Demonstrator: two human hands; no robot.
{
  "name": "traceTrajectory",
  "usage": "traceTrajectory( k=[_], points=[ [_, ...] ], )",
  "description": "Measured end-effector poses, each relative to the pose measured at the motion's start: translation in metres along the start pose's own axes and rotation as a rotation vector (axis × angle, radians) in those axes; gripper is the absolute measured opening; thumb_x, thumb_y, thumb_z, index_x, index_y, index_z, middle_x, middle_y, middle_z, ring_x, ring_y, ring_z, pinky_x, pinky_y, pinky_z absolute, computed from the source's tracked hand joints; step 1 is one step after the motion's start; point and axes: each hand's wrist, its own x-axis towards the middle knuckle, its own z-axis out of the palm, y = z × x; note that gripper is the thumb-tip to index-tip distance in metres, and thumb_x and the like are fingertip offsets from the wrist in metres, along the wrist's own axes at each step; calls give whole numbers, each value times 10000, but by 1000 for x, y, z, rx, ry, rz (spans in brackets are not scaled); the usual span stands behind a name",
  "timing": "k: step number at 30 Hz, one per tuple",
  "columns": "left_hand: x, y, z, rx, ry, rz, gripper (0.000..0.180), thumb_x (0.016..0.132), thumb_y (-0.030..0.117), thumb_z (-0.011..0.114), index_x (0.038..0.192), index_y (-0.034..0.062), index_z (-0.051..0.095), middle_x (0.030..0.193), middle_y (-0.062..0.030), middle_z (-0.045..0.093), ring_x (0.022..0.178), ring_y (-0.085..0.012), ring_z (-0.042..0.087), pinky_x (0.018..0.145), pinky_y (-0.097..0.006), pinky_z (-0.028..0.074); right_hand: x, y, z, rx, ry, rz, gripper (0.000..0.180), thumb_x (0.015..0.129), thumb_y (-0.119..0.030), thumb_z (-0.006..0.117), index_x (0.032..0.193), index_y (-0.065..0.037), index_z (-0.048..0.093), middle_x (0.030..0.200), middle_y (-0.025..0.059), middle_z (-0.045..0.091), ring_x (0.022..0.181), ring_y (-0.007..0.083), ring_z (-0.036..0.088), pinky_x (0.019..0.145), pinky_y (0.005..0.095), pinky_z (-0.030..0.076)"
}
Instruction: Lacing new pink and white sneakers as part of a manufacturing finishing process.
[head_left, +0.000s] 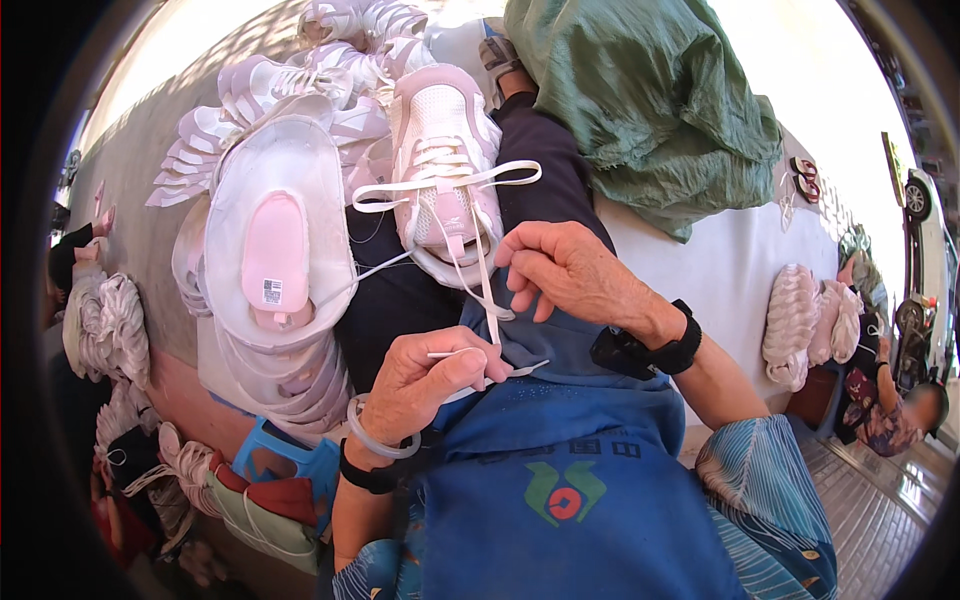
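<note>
A pink-and-white sneaker (440,165) rests toe-away on my dark-trousered lap. Its white lace is threaded across the front, with a loop sticking out on each side. Loose lace ends (489,300) hang from its opening toward me. My left hand (425,385) pinches a white shoelace (525,370), whose tip points right over my blue apron (570,500). My right hand (575,275) is just right of the hanging lace, its fingers curled in; whether anything is between them is hidden. Each wrist wears a black band.
Left of the sneaker are nested white shoe uppers (330,180) with a pink insole (277,250). Finished-looking sneakers (290,85) pile up beyond. A green sack (650,110) lies far right of my leg. A blue plastic stool (275,450) stands at lower left. Other people sit at both sides.
</note>
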Motion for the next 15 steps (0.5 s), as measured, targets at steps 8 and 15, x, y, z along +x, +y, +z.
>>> traceTrajectory(
  k=[8, 15],
  points=[
    [29, 28, 2, -463, 55, 361, 337, 1030, 238, 314, 820, 37, 485, 947, -183, 605, 981, -338, 606, 963, -463, 451, 9, 18, 23, -238, 53, -358, 380, 901, -111, 528, 1259, -13, 446, 755, 203, 636, 649, 353, 637, 611, 402, 496],
    [24, 24, -10, -455, 96, 326, 326, 1022, 241, 318, 826, 44, 488, 890, -157, 595, 924, -308, 611, 973, -473, 438, 12, 17, 19, -292, -221, -432, 280, 881, -106, 554, 1153, -37, 551, 819, 191, 637, 782, 386, 626, 722, 430, 492]
  ],
)
